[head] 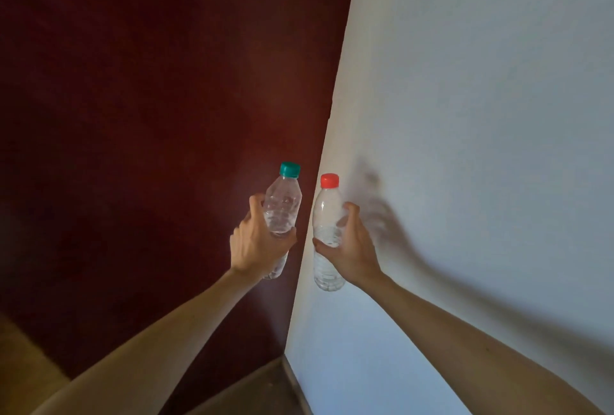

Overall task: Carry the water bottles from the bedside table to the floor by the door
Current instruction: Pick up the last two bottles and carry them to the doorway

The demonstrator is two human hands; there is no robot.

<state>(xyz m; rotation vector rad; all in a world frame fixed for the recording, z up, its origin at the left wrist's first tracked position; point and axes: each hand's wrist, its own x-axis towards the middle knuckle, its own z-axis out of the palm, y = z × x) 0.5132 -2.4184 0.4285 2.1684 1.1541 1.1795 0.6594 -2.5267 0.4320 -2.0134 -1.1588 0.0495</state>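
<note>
**Bottles in transit, one per hand**

Bottles are mid-carry, off any surface. The left hand (257, 245) wraps the green-capped bottle (282, 212), tilted slightly; the right hand (352, 248) clasps the red-capped bottle (327, 232) at its waist, upright. Both arms reach forward, bottles near but apart, before the corner where a dark red wall (149, 115) meets a white wall (481, 115). Next comes lowering them to the floor (259, 391); whether a door is close I cannot tell.

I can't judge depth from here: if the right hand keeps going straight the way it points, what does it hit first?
Probably the white wall: the right hand with its red-capped bottle casts a close shadow there. Exact gap unclear.
</note>
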